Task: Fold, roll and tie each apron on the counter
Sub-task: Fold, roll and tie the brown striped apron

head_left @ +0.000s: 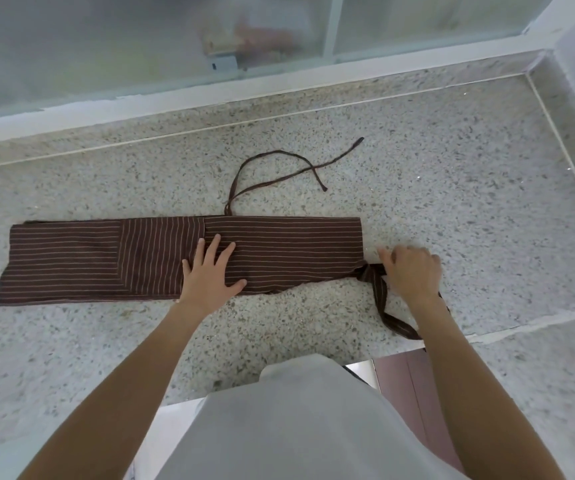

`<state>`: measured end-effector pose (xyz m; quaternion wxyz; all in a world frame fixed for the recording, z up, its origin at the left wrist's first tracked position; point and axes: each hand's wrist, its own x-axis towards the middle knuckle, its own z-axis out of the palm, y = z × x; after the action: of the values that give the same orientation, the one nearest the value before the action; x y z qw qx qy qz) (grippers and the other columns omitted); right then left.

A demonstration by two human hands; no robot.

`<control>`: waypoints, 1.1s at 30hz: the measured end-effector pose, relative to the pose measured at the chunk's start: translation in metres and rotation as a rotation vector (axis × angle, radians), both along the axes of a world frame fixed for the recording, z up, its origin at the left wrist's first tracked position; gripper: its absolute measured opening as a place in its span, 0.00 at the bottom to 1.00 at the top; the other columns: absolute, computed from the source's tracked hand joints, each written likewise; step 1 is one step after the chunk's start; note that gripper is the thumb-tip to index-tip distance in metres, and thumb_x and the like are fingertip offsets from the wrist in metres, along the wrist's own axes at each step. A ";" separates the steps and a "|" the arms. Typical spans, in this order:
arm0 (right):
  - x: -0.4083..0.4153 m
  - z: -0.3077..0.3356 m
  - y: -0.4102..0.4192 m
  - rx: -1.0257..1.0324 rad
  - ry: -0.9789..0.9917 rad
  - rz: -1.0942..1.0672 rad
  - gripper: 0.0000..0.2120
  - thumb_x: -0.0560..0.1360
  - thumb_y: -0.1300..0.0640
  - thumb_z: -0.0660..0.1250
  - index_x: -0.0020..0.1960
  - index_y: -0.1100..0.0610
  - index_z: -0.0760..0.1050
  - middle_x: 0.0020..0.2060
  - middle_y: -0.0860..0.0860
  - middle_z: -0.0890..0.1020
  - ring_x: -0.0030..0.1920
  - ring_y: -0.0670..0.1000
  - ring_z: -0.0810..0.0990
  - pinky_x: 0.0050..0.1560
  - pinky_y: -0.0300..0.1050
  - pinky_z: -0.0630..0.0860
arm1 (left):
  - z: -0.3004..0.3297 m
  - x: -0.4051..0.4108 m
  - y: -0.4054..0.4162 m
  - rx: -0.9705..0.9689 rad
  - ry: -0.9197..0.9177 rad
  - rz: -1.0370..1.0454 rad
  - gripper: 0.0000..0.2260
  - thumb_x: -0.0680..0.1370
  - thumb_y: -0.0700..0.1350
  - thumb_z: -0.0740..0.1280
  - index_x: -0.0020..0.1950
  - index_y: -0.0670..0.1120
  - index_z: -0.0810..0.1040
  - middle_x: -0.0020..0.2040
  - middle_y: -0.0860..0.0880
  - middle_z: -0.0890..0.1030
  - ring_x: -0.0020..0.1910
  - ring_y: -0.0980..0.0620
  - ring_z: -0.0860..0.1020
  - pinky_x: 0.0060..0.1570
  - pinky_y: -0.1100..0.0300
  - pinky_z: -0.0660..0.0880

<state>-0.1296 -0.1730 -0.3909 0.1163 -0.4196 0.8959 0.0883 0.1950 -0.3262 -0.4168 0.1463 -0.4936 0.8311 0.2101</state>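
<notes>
Head view. Brown striped apron (pixel 106 261) folded into a long flat band, lying across the middle of the frame on the speckled stone worktop (pixel 452 188). The band runs from far left to just right of centre.

Left hand (pixel 211 271): flat on the apron near mid-band, palm down, fingers straight and spread, thumb out to the right. It presses the cloth and grips nothing.

Right hand (pixel 412 271): at the right end of the band, knuckles up, fingers curled down over the wide strap (pixel 381 292) where it leaves the apron's lower right corner. It seems to have hold of the strap, though the fingertips are hidden under the hand. The index finger points left toward the apron's edge. From the hand the strap trails down and right toward the front edge of the worktop, passing behind the right forearm.

Thin tie cords (pixel 279 168): two, leaving the top edge of the band near its middle, looping and crossing on the worktop above it, ends toward upper right. Neither hand touches them.

Upper frame: frosted window panes (pixel 140 39) behind a white sill. Bottom centre: the person's pale garment (pixel 296 427).
</notes>
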 end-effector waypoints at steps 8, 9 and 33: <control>0.107 0.007 -0.021 -0.494 -0.274 0.292 0.12 0.77 0.54 0.57 0.52 0.56 0.77 0.49 0.51 0.79 0.50 0.54 0.77 0.53 0.51 0.72 | 0.001 0.024 0.011 0.022 0.283 -0.037 0.28 0.76 0.56 0.65 0.74 0.51 0.63 0.76 0.51 0.58 0.76 0.51 0.51 0.73 0.46 0.55; 0.131 0.002 -0.030 -0.526 -0.339 0.350 0.14 0.77 0.54 0.56 0.54 0.56 0.77 0.51 0.52 0.80 0.53 0.54 0.77 0.55 0.51 0.72 | 0.003 0.032 0.014 0.088 0.380 0.000 0.25 0.77 0.53 0.65 0.73 0.51 0.64 0.75 0.52 0.60 0.75 0.53 0.54 0.73 0.51 0.56; 0.251 -0.046 -0.100 -0.228 -0.079 0.683 0.23 0.77 0.56 0.59 0.72 0.46 0.64 0.72 0.53 0.65 0.73 0.58 0.61 0.71 0.64 0.55 | 0.003 0.273 -0.052 -0.123 0.104 0.598 0.32 0.73 0.58 0.68 0.73 0.51 0.62 0.70 0.41 0.62 0.67 0.39 0.62 0.64 0.48 0.63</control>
<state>0.1217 -0.2728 -0.4367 0.0672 -0.7079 0.7031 0.0052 0.4679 -0.3785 -0.4136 0.0049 -0.7129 0.6665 0.2182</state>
